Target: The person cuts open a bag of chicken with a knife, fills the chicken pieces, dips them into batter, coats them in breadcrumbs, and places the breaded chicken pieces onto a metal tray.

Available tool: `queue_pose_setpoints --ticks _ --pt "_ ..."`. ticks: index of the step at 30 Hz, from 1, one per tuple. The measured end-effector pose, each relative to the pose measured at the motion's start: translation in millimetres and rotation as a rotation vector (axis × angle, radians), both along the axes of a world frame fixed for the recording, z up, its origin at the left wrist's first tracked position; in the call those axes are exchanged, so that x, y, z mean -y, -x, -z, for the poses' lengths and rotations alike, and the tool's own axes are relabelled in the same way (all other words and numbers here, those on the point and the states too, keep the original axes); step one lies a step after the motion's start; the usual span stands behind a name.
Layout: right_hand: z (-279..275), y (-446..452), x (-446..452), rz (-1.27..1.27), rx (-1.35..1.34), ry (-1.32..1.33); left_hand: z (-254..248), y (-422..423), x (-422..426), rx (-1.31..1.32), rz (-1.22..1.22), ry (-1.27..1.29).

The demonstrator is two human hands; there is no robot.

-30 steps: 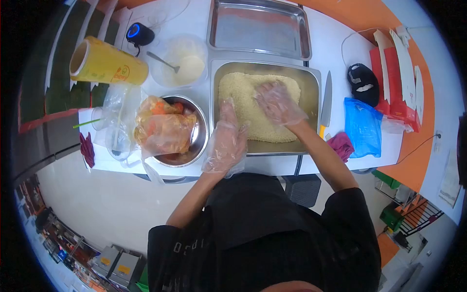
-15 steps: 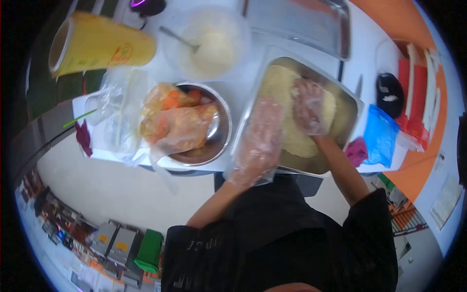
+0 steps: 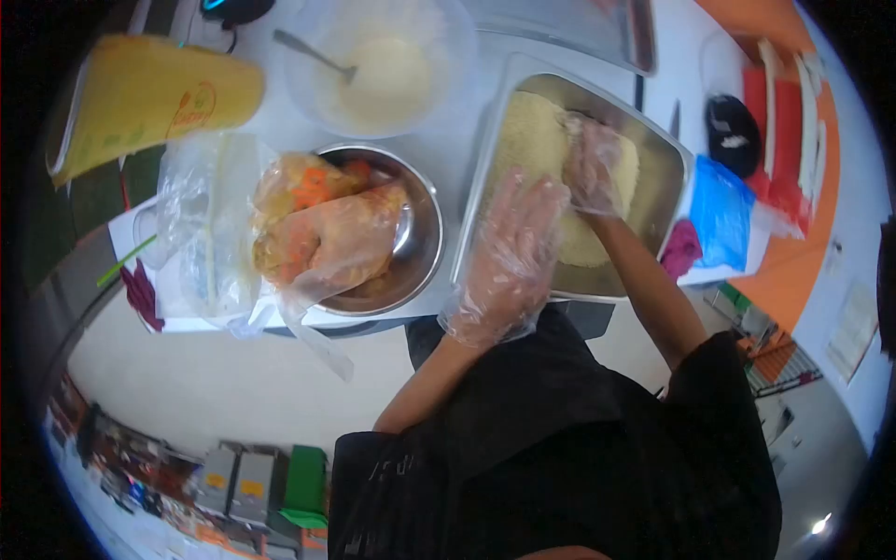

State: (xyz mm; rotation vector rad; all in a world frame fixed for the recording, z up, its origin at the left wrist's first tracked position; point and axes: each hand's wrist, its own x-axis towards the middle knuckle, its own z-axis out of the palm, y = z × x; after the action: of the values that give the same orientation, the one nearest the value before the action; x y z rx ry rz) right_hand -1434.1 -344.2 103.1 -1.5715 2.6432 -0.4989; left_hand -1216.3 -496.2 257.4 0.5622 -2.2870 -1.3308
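Note:
A deep steel pan point(image 3: 665, 187) holds a layer of pale yellow crumbs point(image 3: 532, 131), which look like breadcrumbs. My right hand point(image 3: 595, 168), in a clear plastic glove, is down in the crumbs with its fingers bent. Its fingertips are hidden, so whatever it grips does not show. Over the pan's near left side is my left hand point(image 3: 509, 252), also gloved, its fingers stretched out and holding nothing. To the left, a steel bowl point(image 3: 431, 219) contains clear plastic bags point(image 3: 327, 233) of orange-yellow food pieces, partly hanging over the rim.
Behind the bowl stands a translucent tub point(image 3: 457, 56) of pale batter with a spoon point(image 3: 313, 54) in it. A yellow paper bucket point(image 3: 168, 103) lies at the far left. Another metal tray point(image 3: 560, 28) is at the back. A blue packet point(image 3: 723, 215) and purple cloth point(image 3: 681, 247) sit right.
My left hand has turned and its fingers now show stretched out near the crumbs. My right hand stays in the crumbs, its fingers more bent. The whole view has shifted slightly.

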Motion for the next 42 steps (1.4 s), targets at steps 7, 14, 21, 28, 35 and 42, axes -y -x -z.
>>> queue_pose_setpoints --ticks 7,14,21,28,35,42 --pt "-43 -37 11 0.221 0.055 0.048 1 -3 -1 -0.063 0.006 0.043" --pt "-42 -34 17 0.269 -0.236 -0.041 -5 3 -1 0.167 0.183 0.066" --pt "-94 -16 72 -0.305 -0.492 -0.123 4 -12 -3 0.021 0.114 -0.069" --pt "-26 -53 115 0.066 0.207 0.005 12 -12 2 -0.064 0.086 -0.22" --pt "-65 -36 122 -0.086 0.062 -0.127 5 -11 2 -0.03 0.103 -0.155" --pt "-44 -8 152 -0.301 -0.175 -0.138 11 -9 8 0.018 0.139 -0.015"
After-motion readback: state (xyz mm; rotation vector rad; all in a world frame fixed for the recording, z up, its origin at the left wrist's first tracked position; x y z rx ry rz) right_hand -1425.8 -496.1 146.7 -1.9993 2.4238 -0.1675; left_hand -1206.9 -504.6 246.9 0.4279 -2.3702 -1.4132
